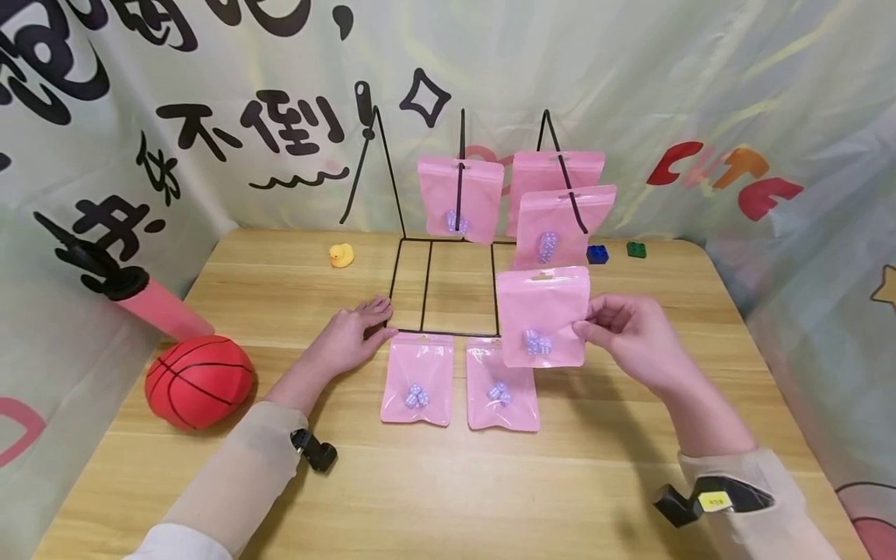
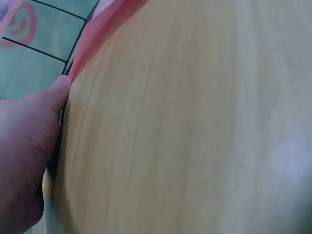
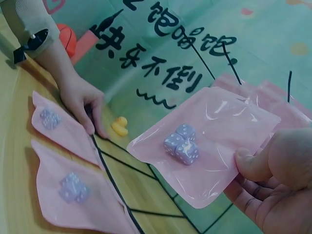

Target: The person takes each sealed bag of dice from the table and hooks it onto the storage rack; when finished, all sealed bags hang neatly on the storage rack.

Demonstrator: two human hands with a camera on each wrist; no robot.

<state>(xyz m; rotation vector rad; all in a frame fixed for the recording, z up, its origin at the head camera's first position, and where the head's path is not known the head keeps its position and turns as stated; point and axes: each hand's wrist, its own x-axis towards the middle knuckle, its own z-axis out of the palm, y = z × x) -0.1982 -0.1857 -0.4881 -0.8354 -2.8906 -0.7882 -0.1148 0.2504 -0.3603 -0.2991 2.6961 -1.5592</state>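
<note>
Pink pouch (image 1: 542, 315) hangs pinched at its edge by the right hand (image 1: 630, 334); left hand (image 1: 350, 338) rests flat, fingers relaxed.

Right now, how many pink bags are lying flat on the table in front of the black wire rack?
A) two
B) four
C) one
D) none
A: two pink bags lie side by side on the table just in front of the wire rack, while the right hand holds a third bag up in the air and three more hang on the rack.
</note>
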